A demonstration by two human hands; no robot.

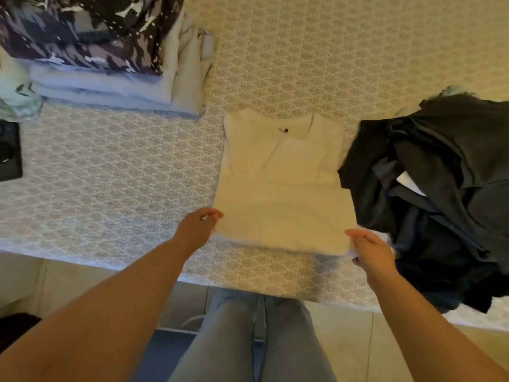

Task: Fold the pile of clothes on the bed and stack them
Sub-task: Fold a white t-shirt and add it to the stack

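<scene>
The white shirt (pixel 281 188) was laid flat on the bed (pixel 358 51), sleeves already tucked in, collar end away from the person, between the stack and the pile. Its near hem was taken at both corners: the left hand (pixel 197 230) was pinched on the left corner, thumb over the cloth, and the right hand (pixel 371 250) was clamped on the right corner with the fingers curled under the edge.

By the look of it, the hem-to-collar fold was the step in hand. For a clean result, both corners would best be lifted level and together, carried up to the shoulder line, and set down square so the side edges matched; a smoothing pass across the crease would be wanted afterwards. The thin cloth would probably sag in the middle if the corners were drawn apart unevenly.

Around it, a stack of folded clothes (pixel 110 78) was seen at the far left, topped by a dark patterned garment (pixel 82 31); that was the likely destination. A pile of dark unfolded clothes (pixel 429 194) was heaped just beside the shirt's right edge, close enough that the right hand could be crowded or a loose edge caught. A black object (pixel 9 150) was lying at the left margin, well apart from the work.
</scene>
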